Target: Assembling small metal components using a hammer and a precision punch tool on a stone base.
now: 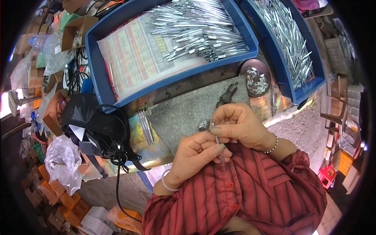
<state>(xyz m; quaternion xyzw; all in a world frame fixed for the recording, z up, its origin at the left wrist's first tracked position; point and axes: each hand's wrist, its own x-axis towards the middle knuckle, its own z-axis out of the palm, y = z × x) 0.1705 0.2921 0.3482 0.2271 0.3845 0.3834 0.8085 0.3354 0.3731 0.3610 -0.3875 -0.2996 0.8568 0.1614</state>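
Note:
Close to my chest, my left hand [199,153] and my right hand [241,126] pinch one slender metal strip [217,139] together. My right thumb and fingers grip its upper end, while my left thumb presses on it lower down; its lower tip points toward my shirt. Beneath my hands lies a grey mat [178,113]. On the mat, beyond my right hand, rests a dark metal tool [228,95], partly covered by my fingers. A small shiny part [203,125] shows just behind my hands; its kind I cannot make out.
A large blue tray [172,78] holds paper and a pile of slender metal strips [207,29]. Another blue tray [288,88] of strips stands at right, beside a round dish [257,64] with small metal parts. Several strips [145,127] lie left, near a black cap [96,113] with cables.

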